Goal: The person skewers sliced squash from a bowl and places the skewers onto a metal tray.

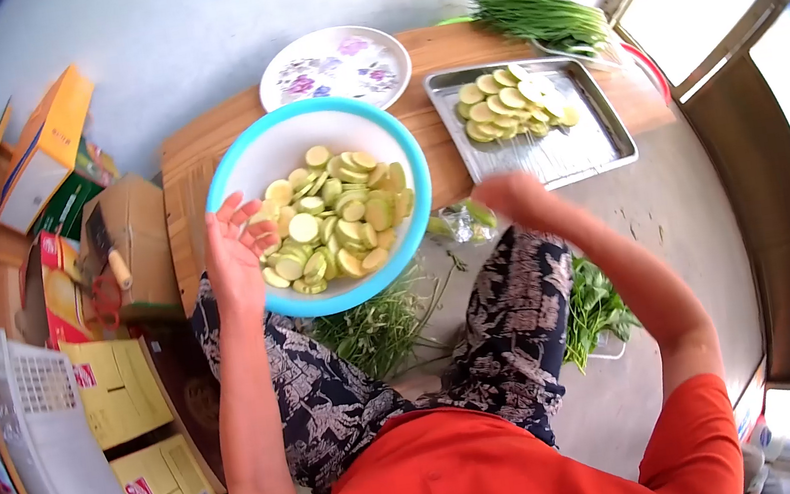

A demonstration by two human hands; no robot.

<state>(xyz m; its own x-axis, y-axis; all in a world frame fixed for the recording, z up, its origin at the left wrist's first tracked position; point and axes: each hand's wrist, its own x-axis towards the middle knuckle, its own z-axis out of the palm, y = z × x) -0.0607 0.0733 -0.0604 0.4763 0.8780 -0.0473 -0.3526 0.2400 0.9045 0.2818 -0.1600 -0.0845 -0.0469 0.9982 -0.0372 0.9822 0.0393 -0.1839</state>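
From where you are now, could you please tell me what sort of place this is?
Probably a kitchen or food-preparation corner: a blue-rimmed bowl holds pale green vegetable slices, more slices lie on a metal tray, and green stalks lie nearby.

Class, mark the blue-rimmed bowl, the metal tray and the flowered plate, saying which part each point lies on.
Blue-rimmed bowl [419, 185]: head view, right side of its rim.
Metal tray [563, 150]: head view, inside it, below the slices.
Flowered plate [335, 67]: head view, middle of its face.

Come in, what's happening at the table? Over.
Left hand open at basin; right hand blurred near tray. Pale slices in both. Nothing visibly in the way.
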